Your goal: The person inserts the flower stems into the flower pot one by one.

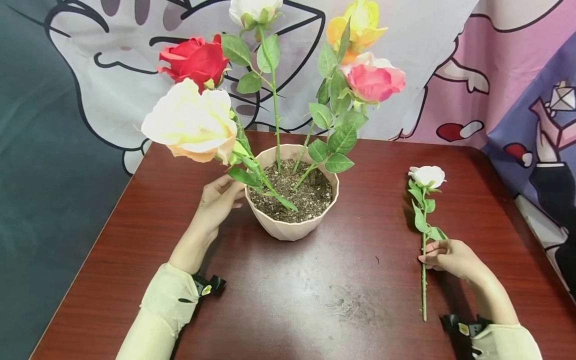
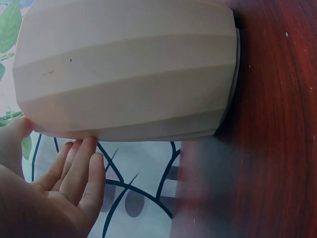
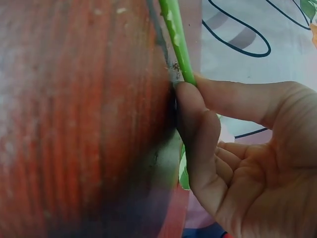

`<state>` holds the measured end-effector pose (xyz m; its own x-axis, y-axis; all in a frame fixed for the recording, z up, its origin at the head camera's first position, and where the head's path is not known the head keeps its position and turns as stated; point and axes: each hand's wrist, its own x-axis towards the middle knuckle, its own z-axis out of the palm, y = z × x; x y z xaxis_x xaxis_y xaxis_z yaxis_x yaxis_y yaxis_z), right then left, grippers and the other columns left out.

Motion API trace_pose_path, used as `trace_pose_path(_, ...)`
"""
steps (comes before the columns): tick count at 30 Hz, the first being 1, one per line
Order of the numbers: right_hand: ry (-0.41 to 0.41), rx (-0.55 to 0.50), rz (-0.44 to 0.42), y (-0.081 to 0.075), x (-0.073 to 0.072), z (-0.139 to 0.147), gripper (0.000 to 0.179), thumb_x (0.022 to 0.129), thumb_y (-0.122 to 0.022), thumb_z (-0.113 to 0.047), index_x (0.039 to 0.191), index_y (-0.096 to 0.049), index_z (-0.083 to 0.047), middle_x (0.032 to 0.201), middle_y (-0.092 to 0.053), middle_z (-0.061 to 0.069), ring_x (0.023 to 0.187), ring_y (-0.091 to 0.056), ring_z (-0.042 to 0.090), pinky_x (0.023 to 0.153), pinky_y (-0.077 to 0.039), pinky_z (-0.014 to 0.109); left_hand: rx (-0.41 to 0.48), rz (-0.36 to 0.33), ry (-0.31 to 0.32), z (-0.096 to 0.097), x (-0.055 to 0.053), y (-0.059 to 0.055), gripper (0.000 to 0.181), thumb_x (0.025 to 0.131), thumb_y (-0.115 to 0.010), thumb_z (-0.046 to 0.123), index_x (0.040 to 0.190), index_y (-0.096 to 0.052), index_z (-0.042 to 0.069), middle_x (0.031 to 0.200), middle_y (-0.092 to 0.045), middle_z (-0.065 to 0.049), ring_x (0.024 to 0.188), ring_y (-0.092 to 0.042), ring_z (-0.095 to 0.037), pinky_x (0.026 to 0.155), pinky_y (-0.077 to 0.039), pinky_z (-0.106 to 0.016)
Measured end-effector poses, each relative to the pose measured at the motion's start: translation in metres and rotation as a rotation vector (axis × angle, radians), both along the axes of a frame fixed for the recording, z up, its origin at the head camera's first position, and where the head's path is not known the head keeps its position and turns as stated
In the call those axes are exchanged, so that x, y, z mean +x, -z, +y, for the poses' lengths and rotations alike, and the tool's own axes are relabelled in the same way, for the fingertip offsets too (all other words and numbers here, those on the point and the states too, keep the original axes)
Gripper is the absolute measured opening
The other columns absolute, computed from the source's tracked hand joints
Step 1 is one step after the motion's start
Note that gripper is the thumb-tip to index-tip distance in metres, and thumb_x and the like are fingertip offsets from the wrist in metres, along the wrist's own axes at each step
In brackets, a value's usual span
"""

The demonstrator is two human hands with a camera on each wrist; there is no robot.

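My left hand (image 1: 218, 202) is at the left side of a pale, faceted flower pot (image 1: 292, 231) filled with soil. In the left wrist view, my left fingers (image 2: 81, 173) reach fairly straight to the pot's outer wall, and the thumb is at its rim. The pot holds several artificial roses: a cream rose (image 1: 193, 122), a red rose (image 1: 195, 60), a white rose at the back, a yellow rose (image 1: 360, 25) and a pink rose (image 1: 375, 80). Farther right, my right hand (image 1: 454, 257) pinches the green stem (image 3: 177, 39) of another white rose (image 1: 427, 177) between thumb and forefinger.
The reddish-brown wooden table (image 1: 360, 270) has a dull smudge near its front middle. Behind it hangs a cartoon-print cloth (image 1: 121, 60). The roses in the pot lean outward, the cream one over my left hand.
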<state>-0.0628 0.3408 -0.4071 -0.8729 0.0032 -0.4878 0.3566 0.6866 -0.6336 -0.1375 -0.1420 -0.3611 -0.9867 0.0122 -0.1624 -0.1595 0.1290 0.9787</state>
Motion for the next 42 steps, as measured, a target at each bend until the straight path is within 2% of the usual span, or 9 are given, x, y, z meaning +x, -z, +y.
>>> trace_pose_path(9,-0.009,-0.057,0.017,0.000,0.004,0.000,0.038,0.085,-0.066,-0.009,0.107,-0.049,0.017,0.080,-0.067,0.004,0.066,-0.061,0.007,0.062,-0.053,0.026,-0.009,0.000,-0.003,0.002,-0.001,0.000,0.036,0.094,-0.055,0.029,0.121,-0.058,0.005,0.110,-0.066,-0.007,0.090,-0.064,-0.004,0.071,-0.052,-0.024)
trace_pose_path(12,-0.041,-0.113,0.029,-0.006,0.003,-0.002,0.038,0.088,-0.062,-0.006,0.112,-0.047,0.018,0.085,-0.069,0.009,0.070,-0.063,0.007,0.063,-0.053,0.028,-0.009,-0.002,-0.001,0.001,0.000,-0.001,0.037,0.095,-0.055,0.028,0.122,-0.057,0.004,0.112,-0.065,-0.008,0.090,-0.064,-0.004,0.073,-0.052,-0.025)
trace_pose_path(16,-0.086,-0.190,0.091,-0.020,0.000,-0.008,0.036,0.089,-0.059,-0.003,0.113,-0.045,0.019,0.084,-0.069,0.006,0.072,-0.063,0.007,0.064,-0.053,0.028,-0.006,-0.005,-0.004,0.001,0.001,0.000,0.036,0.095,-0.054,0.027,0.123,-0.057,0.005,0.111,-0.066,-0.006,0.090,-0.064,-0.004,0.074,-0.052,-0.025)
trace_pose_path(21,-0.105,-0.274,0.273,-0.042,-0.005,-0.019,0.019,0.089,-0.059,0.001,0.104,-0.051,0.007,0.078,-0.070,-0.001,0.071,-0.065,0.008,0.060,-0.053,0.026,-0.006,0.002,-0.006,0.002,0.000,0.000,0.036,0.094,-0.055,0.028,0.123,-0.058,0.005,0.110,-0.066,-0.006,0.090,-0.064,-0.004,0.072,-0.052,-0.024)
trace_pose_path(26,-0.090,-0.519,0.438,-0.062,-0.012,-0.034,0.019,0.085,-0.058,0.011,0.098,-0.056,-0.003,0.080,-0.069,-0.002,0.071,-0.066,0.007,0.059,-0.052,0.020,-0.012,-0.007,-0.010,0.002,0.000,0.000,0.036,0.094,-0.054,0.027,0.121,-0.059,0.005,0.111,-0.066,-0.008,0.091,-0.064,-0.004,0.073,-0.053,-0.025)
trace_pose_path(32,-0.120,-0.885,0.659,-0.093,-0.015,-0.062,0.029,0.082,-0.048,0.026,0.101,-0.055,0.006,0.086,-0.069,0.009,0.077,-0.068,0.016,0.066,-0.054,0.023,-0.018,-0.068,0.051,-0.002,0.000,-0.011,0.042,0.095,-0.054,0.031,0.128,-0.056,0.005,0.127,-0.058,-0.012,0.102,-0.063,-0.014,0.073,-0.054,-0.026)
trace_pose_path(35,-0.156,-1.043,0.767,-0.108,-0.017,-0.079,0.027,0.081,-0.045,0.029,0.104,-0.050,0.015,0.090,-0.068,0.018,0.083,-0.068,0.024,0.071,-0.055,0.028,-0.009,-0.097,0.088,-0.005,-0.002,-0.017,0.044,0.096,-0.052,0.029,0.130,-0.052,0.001,0.132,-0.053,-0.015,0.103,-0.062,-0.018,0.075,-0.054,-0.027)
trace_pose_path(39,-0.159,-1.092,0.933,-0.123,-0.024,-0.103,0.025,0.080,-0.047,0.028,0.103,-0.047,0.020,0.091,-0.066,0.023,0.083,-0.067,0.028,0.075,-0.054,0.029,0.017,-0.148,0.107,-0.004,-0.004,-0.026,0.044,0.098,-0.046,0.023,0.131,-0.047,-0.005,0.124,-0.055,-0.016,0.098,-0.061,-0.013,0.083,-0.052,-0.027)
trace_pose_path(42,-0.133,-1.065,1.025,-0.131,-0.029,-0.119,0.025,0.080,-0.049,0.027,0.103,-0.048,0.018,0.089,-0.066,0.021,0.082,-0.067,0.027,0.076,-0.053,0.028,0.086,-0.192,0.113,-0.001,-0.006,-0.032,0.043,0.098,-0.045,0.018,0.132,-0.044,-0.007,0.111,-0.058,-0.010,0.094,-0.060,-0.009,0.087,-0.050,-0.025)
